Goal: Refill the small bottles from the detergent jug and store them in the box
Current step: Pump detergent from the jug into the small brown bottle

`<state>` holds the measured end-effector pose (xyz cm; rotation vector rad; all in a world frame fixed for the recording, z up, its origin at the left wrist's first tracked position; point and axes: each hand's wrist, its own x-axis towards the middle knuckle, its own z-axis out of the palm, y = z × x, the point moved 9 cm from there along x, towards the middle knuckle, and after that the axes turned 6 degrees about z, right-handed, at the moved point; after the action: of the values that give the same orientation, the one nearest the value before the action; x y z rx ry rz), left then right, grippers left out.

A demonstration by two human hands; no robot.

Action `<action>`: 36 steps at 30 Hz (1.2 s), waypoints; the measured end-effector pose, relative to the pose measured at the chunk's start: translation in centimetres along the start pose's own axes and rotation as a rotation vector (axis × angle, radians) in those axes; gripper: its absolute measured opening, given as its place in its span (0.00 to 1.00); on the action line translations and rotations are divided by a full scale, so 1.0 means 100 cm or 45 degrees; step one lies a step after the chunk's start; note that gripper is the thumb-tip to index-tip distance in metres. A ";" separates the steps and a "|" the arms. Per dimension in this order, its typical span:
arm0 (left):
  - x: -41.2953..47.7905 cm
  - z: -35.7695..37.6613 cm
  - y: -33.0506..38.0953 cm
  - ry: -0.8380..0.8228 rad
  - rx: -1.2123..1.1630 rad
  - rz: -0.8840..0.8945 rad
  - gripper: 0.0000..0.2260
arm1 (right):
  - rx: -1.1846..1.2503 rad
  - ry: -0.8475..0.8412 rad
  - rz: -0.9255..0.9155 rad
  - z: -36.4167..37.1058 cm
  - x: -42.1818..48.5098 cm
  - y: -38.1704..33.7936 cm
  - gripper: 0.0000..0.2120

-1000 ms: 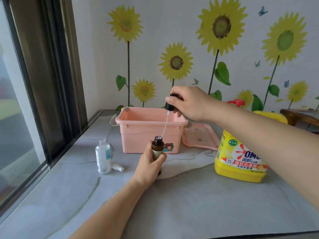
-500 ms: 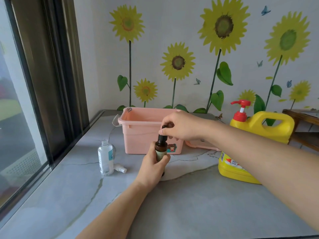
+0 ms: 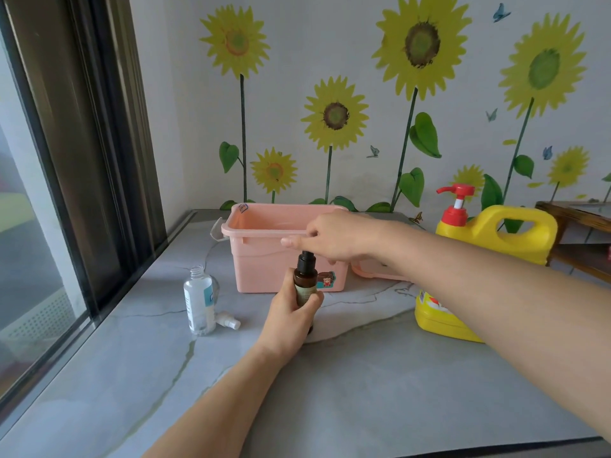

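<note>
My left hand [image 3: 291, 312] grips a small brown bottle [image 3: 305, 281] upright on the grey counter, in front of the pink box [image 3: 264, 256]. My right hand [image 3: 334, 238] sits on top of the bottle, fingers pinching its black pump cap [image 3: 305, 259], which is seated on the neck. A clear small bottle [image 3: 198, 304] stands uncapped to the left, with its white spray cap [image 3: 228, 320] lying beside it. The yellow detergent jug [image 3: 496, 233] with a red pump stands at the right, partly hidden by my right forearm.
The box's pink lid [image 3: 370, 269] lies flat behind my right wrist. A window with a dark frame [image 3: 92, 160] runs along the left edge of the counter. A wooden shelf [image 3: 575, 213] stands at the far right.
My right hand has lowered the black cap with its long tube into the brown bottle and now presses it onto the neck. The left hand has kept hold of the bottle.
</note>
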<state>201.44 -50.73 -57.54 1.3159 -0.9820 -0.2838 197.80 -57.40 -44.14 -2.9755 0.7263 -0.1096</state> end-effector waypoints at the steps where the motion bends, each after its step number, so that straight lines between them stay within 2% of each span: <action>1: 0.000 0.000 0.000 -0.003 0.008 -0.002 0.06 | 0.087 -0.032 -0.017 -0.004 -0.001 -0.001 0.26; 3: 0.000 0.000 0.000 -0.006 0.015 0.002 0.07 | 0.206 -0.141 -0.097 -0.006 -0.003 -0.006 0.17; 6: -0.001 0.001 0.003 0.000 0.006 0.009 0.07 | 0.181 -0.274 -0.169 0.001 -0.001 -0.012 0.12; 9: 0.000 -0.001 0.002 0.017 0.018 0.006 0.11 | 0.123 -0.271 -0.212 0.005 0.002 -0.016 0.08; 11: 0.001 0.000 0.001 0.012 0.022 0.023 0.13 | 0.071 -0.217 -0.194 0.005 0.004 -0.016 0.11; 14: 0.001 0.000 0.001 0.000 0.006 0.027 0.16 | -0.104 -0.112 -0.119 0.007 0.006 -0.015 0.23; 17: 0.000 0.001 0.001 0.004 0.000 0.029 0.10 | -0.258 -0.043 -0.024 0.009 0.006 -0.012 0.32; 19: 0.000 0.000 0.002 0.008 0.008 0.023 0.09 | -0.271 -0.029 0.006 0.003 0.005 -0.010 0.33; 23: 0.001 0.000 0.002 0.005 0.017 0.031 0.08 | 0.095 -0.249 -0.082 -0.001 0.002 -0.016 0.19; 25: 0.000 -0.001 0.002 0.005 0.027 0.033 0.07 | 0.125 -0.362 -0.131 0.004 0.000 -0.018 0.14; 28: -0.001 0.000 0.003 0.003 0.024 0.035 0.07 | 0.063 -0.315 -0.166 0.007 0.002 -0.019 0.09; 30: 0.000 0.000 0.003 0.004 0.008 0.044 0.11 | 0.010 -0.209 -0.153 0.005 0.002 -0.018 0.12; 32: 0.000 0.001 0.002 -0.005 -0.010 0.042 0.15 | -0.098 -0.104 -0.121 0.006 0.003 -0.018 0.20; 36: -0.001 0.001 0.003 0.005 -0.024 0.025 0.11 | -0.278 -0.021 -0.021 0.008 0.004 -0.011 0.30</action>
<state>201.17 -50.67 -57.28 1.2885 -0.9860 -0.2745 198.76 -56.54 -44.86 -3.1846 0.7572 -0.0068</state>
